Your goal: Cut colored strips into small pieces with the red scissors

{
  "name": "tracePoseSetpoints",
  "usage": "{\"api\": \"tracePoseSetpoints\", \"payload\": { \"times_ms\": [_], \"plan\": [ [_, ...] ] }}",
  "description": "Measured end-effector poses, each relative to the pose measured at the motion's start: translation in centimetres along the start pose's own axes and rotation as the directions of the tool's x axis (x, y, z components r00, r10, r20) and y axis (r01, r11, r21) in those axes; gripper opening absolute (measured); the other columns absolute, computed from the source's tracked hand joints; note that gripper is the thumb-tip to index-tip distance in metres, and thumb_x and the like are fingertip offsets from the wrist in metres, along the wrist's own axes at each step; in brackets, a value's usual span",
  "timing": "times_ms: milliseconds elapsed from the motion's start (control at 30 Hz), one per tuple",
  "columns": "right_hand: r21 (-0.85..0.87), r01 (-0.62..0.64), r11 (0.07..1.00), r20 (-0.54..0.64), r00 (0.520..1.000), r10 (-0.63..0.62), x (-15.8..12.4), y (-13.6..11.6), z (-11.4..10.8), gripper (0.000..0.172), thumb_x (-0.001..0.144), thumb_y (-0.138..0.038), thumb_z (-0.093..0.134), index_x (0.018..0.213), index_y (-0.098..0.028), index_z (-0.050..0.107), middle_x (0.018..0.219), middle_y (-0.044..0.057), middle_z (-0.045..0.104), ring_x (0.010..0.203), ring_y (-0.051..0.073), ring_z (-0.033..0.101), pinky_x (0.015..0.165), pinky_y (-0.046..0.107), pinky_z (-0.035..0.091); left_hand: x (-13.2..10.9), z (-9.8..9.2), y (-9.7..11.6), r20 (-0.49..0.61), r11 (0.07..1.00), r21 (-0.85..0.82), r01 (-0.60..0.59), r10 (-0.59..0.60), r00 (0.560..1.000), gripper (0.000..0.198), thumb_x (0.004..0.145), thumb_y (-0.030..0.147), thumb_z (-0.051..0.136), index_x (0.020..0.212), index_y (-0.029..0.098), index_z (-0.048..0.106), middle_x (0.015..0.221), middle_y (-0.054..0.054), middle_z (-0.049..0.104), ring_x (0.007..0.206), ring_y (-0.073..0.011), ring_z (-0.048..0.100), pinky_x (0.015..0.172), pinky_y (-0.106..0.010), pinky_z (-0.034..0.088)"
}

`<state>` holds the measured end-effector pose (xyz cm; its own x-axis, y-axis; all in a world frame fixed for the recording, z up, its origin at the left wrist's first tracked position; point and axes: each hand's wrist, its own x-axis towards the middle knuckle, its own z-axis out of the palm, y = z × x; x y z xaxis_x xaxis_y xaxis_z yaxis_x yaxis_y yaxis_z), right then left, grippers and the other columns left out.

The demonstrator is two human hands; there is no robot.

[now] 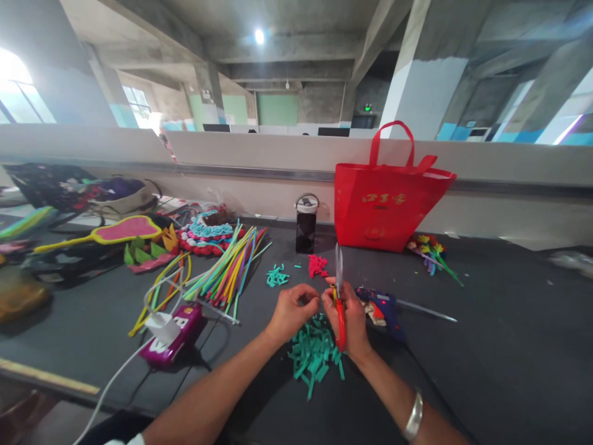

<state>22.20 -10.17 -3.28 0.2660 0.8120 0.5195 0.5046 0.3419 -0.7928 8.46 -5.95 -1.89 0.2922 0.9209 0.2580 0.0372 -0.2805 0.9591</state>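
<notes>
Scissors with red handles (341, 324) are in my right hand (354, 321), their blades pointing up and away from me. The right thumb and fingertips also come together close to the left hand. My left hand (294, 310) is closed in a pinch; whatever its fingertips hold is too small to make out. Below both hands lies a loose heap of cut teal strips (315, 355). Beyond them are a smaller pile of teal pieces (277, 276) and a pile of pinkish-red pieces (317, 266).
A blue glue gun (386, 309) lies right of my right hand. Leftward are a bundle of coloured sticks (227, 272) and a purple power strip (173, 343) with a white plug. At the back stand a dark bottle (306, 228) and a red bag (384, 207).
</notes>
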Motion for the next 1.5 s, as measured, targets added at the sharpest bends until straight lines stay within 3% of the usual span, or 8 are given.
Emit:
{"api": "tracePoseSetpoints", "payload": {
  "times_ms": [167, 367, 533, 700, 833, 933, 1133, 1500],
  "plan": [
    [0.067, 0.000, 0.998, 0.001, 1.000, 0.000, 0.0, 0.4, 0.1, 0.028, 0.083, -0.025, 0.052, 0.111, -0.020, 0.053, 0.080, -0.002, 0.060, 0.067, 0.012, 0.059, 0.069, 0.025, 0.049, 0.5, -0.5, -0.1, 0.138, 0.942, -0.243, 0.232, -0.203, 0.969, 0.015, 0.073, 0.029, 0.064, 0.072, 0.014, 0.067, 0.061, -0.001, 0.063, 0.058, -0.0119, 0.053, 0.062, -0.024, 0.041],
    [0.102, -0.005, 0.995, 0.032, 0.999, 0.002, 0.0, -0.1, 0.0, 0.027, 0.082, -0.024, 0.053, 0.109, -0.021, 0.054, 0.080, -0.002, 0.061, 0.068, 0.012, 0.060, 0.070, 0.025, 0.049, 0.5, -0.7, 0.1, 0.281, 0.889, -0.308, 0.339, -0.256, 0.925, 0.013, 0.066, 0.025, 0.069, 0.065, 0.013, 0.067, 0.058, -0.001, 0.060, 0.055, -0.0098, 0.049, 0.060, -0.023, 0.038],
    [0.181, -0.053, 0.982, -0.008, 0.998, 0.055, -0.1, -0.2, 0.1, 0.027, 0.083, -0.029, 0.053, 0.110, -0.021, 0.052, 0.079, -0.002, 0.060, 0.063, 0.011, 0.057, 0.062, 0.023, 0.049, 0.5, -0.7, -0.2, 0.303, 0.831, -0.371, 0.415, -0.314, 0.900, 0.008, 0.063, 0.019, 0.070, 0.064, 0.013, 0.066, 0.055, 0.001, 0.058, 0.052, -0.0084, 0.047, 0.057, -0.023, 0.036],
    [0.059, -0.074, 0.996, -0.112, 0.990, 0.080, 0.4, 0.6, -0.1, 0.027, 0.084, -0.032, 0.051, 0.109, -0.019, 0.054, 0.078, -0.001, 0.063, 0.065, 0.013, 0.061, 0.065, 0.025, 0.050, 0.8, -0.9, -0.6, 0.272, 0.716, -0.567, 0.407, -0.303, 0.913, 0.011, 0.065, 0.020, 0.073, 0.071, 0.014, 0.066, 0.060, 0.001, 0.059, 0.055, -0.0084, 0.051, 0.060, -0.023, 0.039],
    [-0.178, 0.009, 0.984, -0.014, 1.000, -0.012, 0.2, 1.0, 0.1, 0.029, 0.085, -0.031, 0.051, 0.110, -0.018, 0.058, 0.086, 0.004, 0.067, 0.076, 0.017, 0.065, 0.074, 0.030, 0.051, 1.1, -1.0, -0.6, 0.197, 0.635, -0.701, 0.324, -0.265, 0.944, 0.014, 0.069, 0.022, 0.074, 0.078, 0.015, 0.066, 0.069, 0.001, 0.060, 0.060, -0.0085, 0.053, 0.063, -0.023, 0.042],
    [-0.266, 0.115, 0.957, 0.028, 0.993, -0.112, -0.3, 1.5, 0.6, 0.033, 0.083, -0.028, 0.052, 0.114, -0.017, 0.057, 0.099, 0.009, 0.067, 0.091, 0.021, 0.064, 0.082, 0.034, 0.051, 1.1, -1.1, -0.3, 0.165, 0.590, -0.752, 0.293, -0.262, 0.951, 0.016, 0.069, 0.022, 0.075, 0.079, 0.015, 0.065, 0.066, 0.001, 0.058, 0.061, -0.0084, 0.053, 0.063, -0.023, 0.043],
    [-0.347, 0.211, 0.914, 0.110, 0.977, -0.184, -0.7, 1.8, 1.1, 0.044, 0.075, -0.013, 0.051, 0.118, -0.019, 0.057, 0.108, 0.009, 0.064, 0.099, 0.023, 0.059, 0.085, 0.039, 0.051, 0.8, -0.7, -0.1, 0.183, 0.529, -0.809, 0.256, -0.188, 0.965, 0.014, 0.073, 0.019, 0.073, 0.081, 0.014, 0.065, 0.067, 0.001, 0.059, 0.062, -0.0081, 0.054, 0.064, -0.022, 0.043],
    [-0.390, 0.188, 0.901, 0.126, 0.981, -0.151, -0.8, 2.1, 1.3, 0.044, 0.076, -0.011, 0.051, 0.119, -0.020, 0.058, 0.106, 0.009, 0.065, 0.099, 0.023, 0.061, 0.084, 0.037, 0.051, 0.4, -0.2, -0.5, 0.204, 0.504, -0.818, 0.277, -0.197, 0.959, 0.016, 0.073, 0.021, 0.074, 0.084, 0.015, 0.064, 0.072, 0.000, 0.061, 0.063, -0.0083, 0.054, 0.062, -0.021, 0.042]
  ]
}}
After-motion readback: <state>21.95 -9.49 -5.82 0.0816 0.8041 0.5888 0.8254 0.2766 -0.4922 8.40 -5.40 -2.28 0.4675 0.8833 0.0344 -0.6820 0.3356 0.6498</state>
